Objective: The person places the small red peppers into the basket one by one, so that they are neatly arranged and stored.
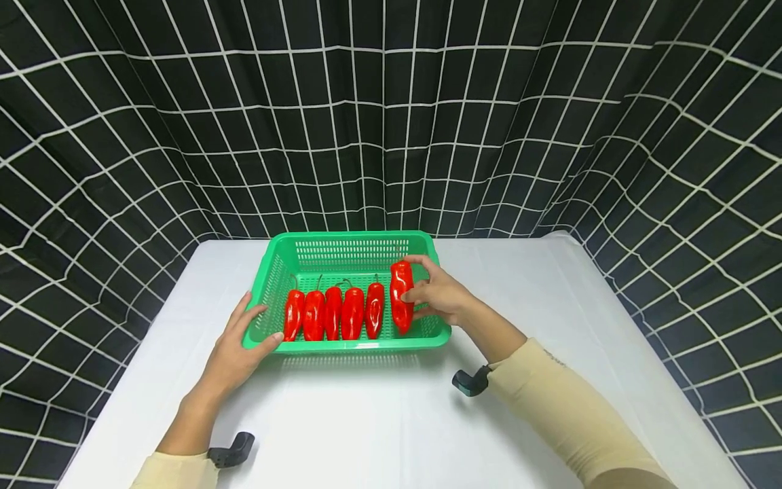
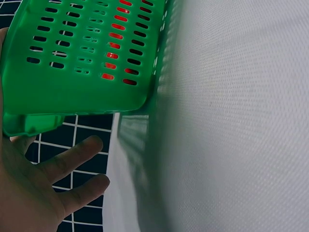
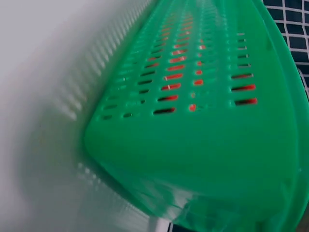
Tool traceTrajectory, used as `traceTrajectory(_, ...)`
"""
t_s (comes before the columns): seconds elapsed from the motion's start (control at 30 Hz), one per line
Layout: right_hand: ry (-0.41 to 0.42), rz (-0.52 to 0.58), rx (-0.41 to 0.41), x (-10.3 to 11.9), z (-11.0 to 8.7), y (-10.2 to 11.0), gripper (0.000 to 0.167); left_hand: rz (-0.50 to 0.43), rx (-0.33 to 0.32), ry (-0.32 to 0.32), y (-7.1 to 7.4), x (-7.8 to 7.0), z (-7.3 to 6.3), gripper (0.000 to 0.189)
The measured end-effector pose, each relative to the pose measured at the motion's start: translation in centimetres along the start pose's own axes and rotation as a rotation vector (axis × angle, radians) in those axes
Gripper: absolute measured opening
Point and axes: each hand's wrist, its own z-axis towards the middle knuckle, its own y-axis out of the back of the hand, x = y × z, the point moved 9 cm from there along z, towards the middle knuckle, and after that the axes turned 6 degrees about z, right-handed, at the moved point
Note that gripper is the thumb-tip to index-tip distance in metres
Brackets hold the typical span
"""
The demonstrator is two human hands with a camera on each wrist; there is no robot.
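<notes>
A green plastic basket (image 1: pixel 366 346) with slotted sides holds several red peppers (image 1: pixel 353 316) lying side by side, stems pointing to the back. My right hand (image 1: pixel 442 295) reaches over the basket's right rim and holds another red pepper (image 1: pixel 400 285) between thumb and fingers, right of the row. At the front left corner, my left hand (image 1: pixel 235 350) rests on the rim, thumb along the front and index finger over the left side. In the left wrist view, two fingers of the left hand (image 2: pixel 34 193) extend straight and spread outside the basket. The right wrist view shows only the basket's outside (image 3: pixel 193 154).
The basket stands on a white-covered table (image 1: pixel 342 414) near its back edge. Dark curtains (image 1: pixel 391 122) with a white grid surround the table at the back and sides. A black wrist device (image 1: pixel 470 382) sits by the right sleeve, another (image 1: pixel 232 450) by the left.
</notes>
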Motion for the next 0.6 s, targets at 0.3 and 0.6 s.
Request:
traceTrajectory(0.3, -0.032, -0.024, -0.036, -0.46, 0.38, -0.70, 0.074, 0.005, -0.001, -0.002, 0.19, 0.01, -0.09, 0.065)
traceTrajectory(0.6, -0.034, -0.019, -0.043, -0.38, 0.01, -0.45, 0.069, 0.000, -0.008, 0.004, 0.16, 0.02, -0.07, 0.062)
